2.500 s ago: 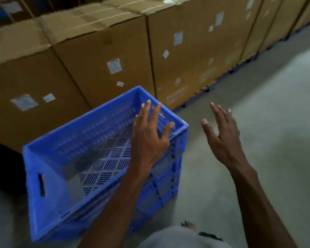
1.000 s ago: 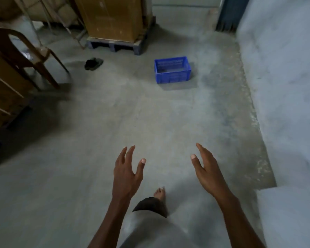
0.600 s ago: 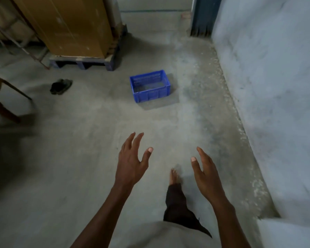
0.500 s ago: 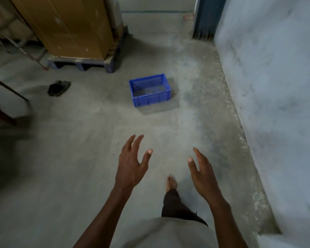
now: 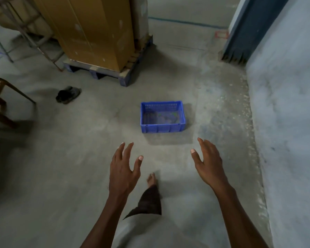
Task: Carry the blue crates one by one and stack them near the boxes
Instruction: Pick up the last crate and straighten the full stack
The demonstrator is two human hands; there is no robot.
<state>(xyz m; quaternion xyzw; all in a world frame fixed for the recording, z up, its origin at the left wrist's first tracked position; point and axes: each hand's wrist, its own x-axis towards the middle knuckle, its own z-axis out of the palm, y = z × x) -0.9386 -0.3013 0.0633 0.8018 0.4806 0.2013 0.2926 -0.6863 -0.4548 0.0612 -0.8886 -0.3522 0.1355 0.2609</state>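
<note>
A view looking down from a person's head onto a grey concrete floor [image 5: 64, 176]. At far left, part of a brown chair [image 5: 0, 101] stands at the frame edge, and just right of it a dark sandal [image 5: 68, 94] lies on the floor. Behind, a tall cardboard box [image 5: 93, 31] sits on a pallet [image 5: 104, 76], which lifts it off the ground. Toward the middle, a single blue crate [image 5: 162, 116] rests upright on the floor, well apart from the box, with what looks like scraps inside, though that is too blurred to name. In the foreground, the left hand [image 5: 123, 170] reaches forward with its grip apart, fingers spread and holding nothing. One bare foot [image 5: 151, 180] is planted mid-step between the hands. The right hand [image 5: 208, 161] mirrors the left, its grip likewise apart and empty. Both palms face inward, likely readied to take the crate by its two sides. At right stands a pale wall [image 5: 284, 122] beside a dark blue door frame [image 5: 247, 29].
</note>
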